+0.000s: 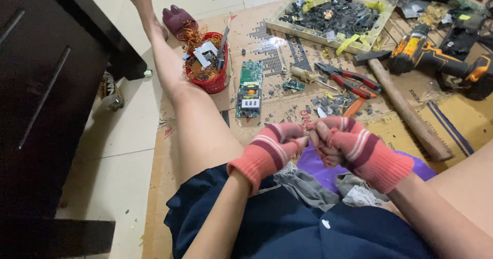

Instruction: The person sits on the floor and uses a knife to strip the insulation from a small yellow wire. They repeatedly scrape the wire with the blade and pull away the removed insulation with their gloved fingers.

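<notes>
Both my hands wear pink and dark red striped fingerless gloves and meet over my lap. My left hand (277, 147) and my right hand (350, 142) are clenched knuckle to knuckle, fingers curled around a small piece (311, 134) that the fingers almost wholly hide. Under them lie a purple sheet (314, 169) and some grey cloth (307, 188) on my dark blue skirt. My bare left leg (177, 84) stretches out ahead across the floor.
On cardboard (465, 123) ahead lie a green circuit board (250, 88), a red bowl of copper wire (209, 63), red-handled pliers (350, 79), a wooden-handled hammer (408, 112), an orange and black cordless drill (436, 58) and a tray of dark scraps (328, 13). A dark cabinet (46, 84) stands left.
</notes>
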